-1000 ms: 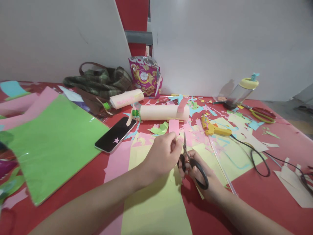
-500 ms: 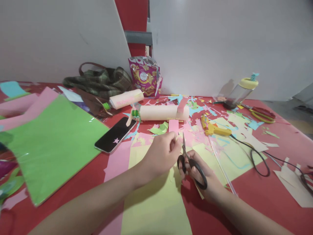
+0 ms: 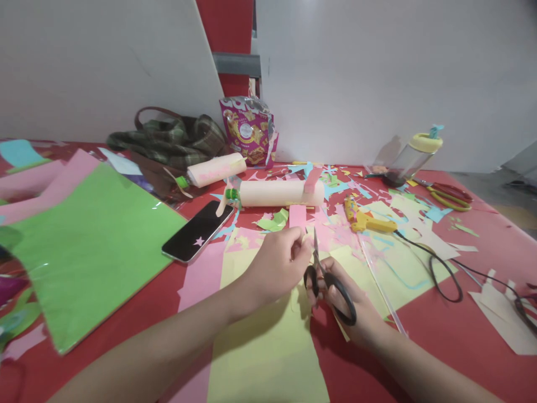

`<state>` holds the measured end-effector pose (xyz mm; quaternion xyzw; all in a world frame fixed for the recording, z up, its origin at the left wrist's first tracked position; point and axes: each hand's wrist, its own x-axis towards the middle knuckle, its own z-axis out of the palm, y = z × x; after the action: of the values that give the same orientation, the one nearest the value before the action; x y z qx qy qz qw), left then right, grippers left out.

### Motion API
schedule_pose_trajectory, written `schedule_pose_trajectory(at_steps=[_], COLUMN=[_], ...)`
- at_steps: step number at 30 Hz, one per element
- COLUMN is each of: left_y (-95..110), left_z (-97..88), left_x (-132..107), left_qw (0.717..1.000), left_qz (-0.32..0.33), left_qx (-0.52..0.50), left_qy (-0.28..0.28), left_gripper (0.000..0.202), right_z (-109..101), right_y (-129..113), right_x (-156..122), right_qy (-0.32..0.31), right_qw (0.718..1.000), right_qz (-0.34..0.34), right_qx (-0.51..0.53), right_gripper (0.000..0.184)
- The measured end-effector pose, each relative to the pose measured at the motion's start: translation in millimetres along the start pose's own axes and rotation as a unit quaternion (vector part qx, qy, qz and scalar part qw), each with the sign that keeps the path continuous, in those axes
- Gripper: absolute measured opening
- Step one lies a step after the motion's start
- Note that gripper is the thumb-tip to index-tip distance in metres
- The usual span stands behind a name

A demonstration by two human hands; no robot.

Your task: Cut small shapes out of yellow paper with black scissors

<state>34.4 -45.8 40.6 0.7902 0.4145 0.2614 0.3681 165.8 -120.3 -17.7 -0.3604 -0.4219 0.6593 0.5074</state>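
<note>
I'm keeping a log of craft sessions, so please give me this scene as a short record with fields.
Right hand: holds black-handled scissors, blades parted
Left hand: closed beside the blades; anything pinched is unclear
Phone: screen dark, pink star on it
Glue gun: yellow, lying among paper scraps
Capped cylinder: pale, on its side, green cap
Back: purple snack bag, upright

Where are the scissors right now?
In the head view, the scissors are just right of centre, held in the right hand, blades beside the left hand's fingertips.
</note>
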Motion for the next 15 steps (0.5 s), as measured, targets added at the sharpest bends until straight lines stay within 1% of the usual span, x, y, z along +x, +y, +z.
schedule_pose_trajectory(at_steps=[15], left_y=[0.3], left_z=[1.2], left_x=[-0.2], left_qw=[0.999], left_qz=[-0.035], left_qx=[-0.027], left_qy=[-0.007], left_gripper=[0.029], right_z=[0.2], right_y=[0.1], right_x=[0.1], right_qy=[0.004], right_qw=[1.000], right_qz=[-0.002], right_qx=[-0.001], right_gripper=[0.023])
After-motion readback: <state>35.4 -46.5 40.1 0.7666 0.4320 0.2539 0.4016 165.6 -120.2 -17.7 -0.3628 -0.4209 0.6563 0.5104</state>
